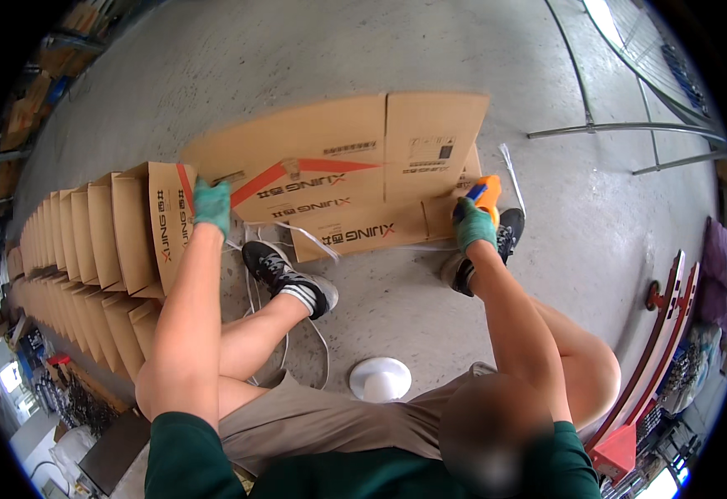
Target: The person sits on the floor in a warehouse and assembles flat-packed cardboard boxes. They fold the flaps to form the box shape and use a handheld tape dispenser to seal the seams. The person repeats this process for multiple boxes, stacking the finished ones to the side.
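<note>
A flattened brown carton (330,125) with a red stripe and dark print stands tilted up from the floor in front of me. My left hand (212,205), in a green glove, is closed at its left edge, close beside the nearest opened carton (170,224). In my right hand (474,224), also gloved in green, is an orange tape dispenser (488,195) with a blue part, held near the carton's right end. More flat cardboard (355,233) lies underneath on the floor, between my shoes. The fingertips of my left hand are partly hidden.
Two long rows of opened cartons (101,224) stretch away at the left. Loose white straps (317,241) lie around my feet. A white round base (380,378) stands between my legs. Metal frame legs (621,127) stand far right, and a red pallet jack (646,349) is nearer.
</note>
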Action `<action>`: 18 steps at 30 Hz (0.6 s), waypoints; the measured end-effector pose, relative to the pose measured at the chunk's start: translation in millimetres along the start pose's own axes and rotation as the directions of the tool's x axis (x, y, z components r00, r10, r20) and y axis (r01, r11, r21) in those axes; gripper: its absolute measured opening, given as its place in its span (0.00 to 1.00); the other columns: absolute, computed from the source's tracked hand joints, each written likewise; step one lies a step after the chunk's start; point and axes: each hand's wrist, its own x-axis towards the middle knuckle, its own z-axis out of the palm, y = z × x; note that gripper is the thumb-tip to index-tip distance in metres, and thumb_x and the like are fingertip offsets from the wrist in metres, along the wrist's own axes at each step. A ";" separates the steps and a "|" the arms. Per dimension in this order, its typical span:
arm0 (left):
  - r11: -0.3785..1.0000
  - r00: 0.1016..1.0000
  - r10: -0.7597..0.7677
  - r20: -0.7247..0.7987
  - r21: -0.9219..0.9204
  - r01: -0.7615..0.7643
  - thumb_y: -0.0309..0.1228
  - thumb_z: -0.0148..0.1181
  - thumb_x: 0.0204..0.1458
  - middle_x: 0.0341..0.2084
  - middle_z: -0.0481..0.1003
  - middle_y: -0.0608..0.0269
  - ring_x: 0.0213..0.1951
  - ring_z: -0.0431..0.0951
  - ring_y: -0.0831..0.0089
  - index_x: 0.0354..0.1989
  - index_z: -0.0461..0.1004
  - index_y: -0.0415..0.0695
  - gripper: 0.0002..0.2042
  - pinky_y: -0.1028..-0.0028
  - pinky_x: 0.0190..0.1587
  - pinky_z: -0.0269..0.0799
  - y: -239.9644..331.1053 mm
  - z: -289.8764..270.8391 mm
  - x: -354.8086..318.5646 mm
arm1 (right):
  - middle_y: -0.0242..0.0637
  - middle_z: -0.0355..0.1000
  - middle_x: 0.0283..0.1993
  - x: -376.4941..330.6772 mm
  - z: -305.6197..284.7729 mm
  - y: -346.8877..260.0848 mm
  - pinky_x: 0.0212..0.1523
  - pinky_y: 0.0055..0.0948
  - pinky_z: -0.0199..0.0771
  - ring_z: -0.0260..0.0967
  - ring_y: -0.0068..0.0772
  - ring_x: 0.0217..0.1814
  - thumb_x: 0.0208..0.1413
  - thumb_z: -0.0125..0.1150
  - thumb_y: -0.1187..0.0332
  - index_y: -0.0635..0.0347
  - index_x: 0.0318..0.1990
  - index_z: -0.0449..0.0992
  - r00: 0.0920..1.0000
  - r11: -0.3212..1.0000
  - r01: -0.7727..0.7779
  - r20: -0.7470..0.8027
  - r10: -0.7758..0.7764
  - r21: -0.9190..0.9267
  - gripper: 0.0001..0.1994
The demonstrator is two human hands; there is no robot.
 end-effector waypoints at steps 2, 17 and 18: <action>0.997 1.000 -0.024 -0.015 0.078 0.025 0.19 0.55 0.53 0.47 0.78 0.58 0.47 0.77 0.66 0.58 0.71 0.39 0.21 0.69 0.53 0.70 -1.1 -20.4 -10.5 | 0.53 0.75 0.53 -13.6 -0.6 -18.1 0.54 0.45 0.73 0.74 0.53 0.54 0.66 0.51 0.57 0.41 0.61 0.71 0.955 0.851 0.234 -0.053 -0.292 -0.471 0.18; 0.989 0.989 0.146 -0.023 -0.014 -0.147 0.37 0.70 0.55 0.56 0.69 0.58 0.54 0.70 0.69 0.65 0.60 0.44 0.33 0.68 0.57 0.67 36.5 -50.3 -47.5 | 0.41 0.50 0.77 -123.5 -70.9 -192.6 0.74 0.56 0.49 0.43 0.59 0.79 0.49 0.61 0.72 0.52 0.73 0.56 0.499 0.340 0.692 0.081 -0.863 -0.637 0.40; 0.975 0.976 0.219 -0.002 0.037 -0.219 0.38 0.71 0.54 0.53 0.71 0.60 0.51 0.71 0.70 0.63 0.65 0.44 0.31 0.68 0.55 0.68 48.3 -52.6 -45.6 | 0.40 0.50 0.77 -129.1 -73.2 -188.7 0.75 0.55 0.49 0.42 0.58 0.80 0.49 0.62 0.71 0.51 0.73 0.55 0.500 0.342 0.691 0.080 -0.862 -0.637 0.40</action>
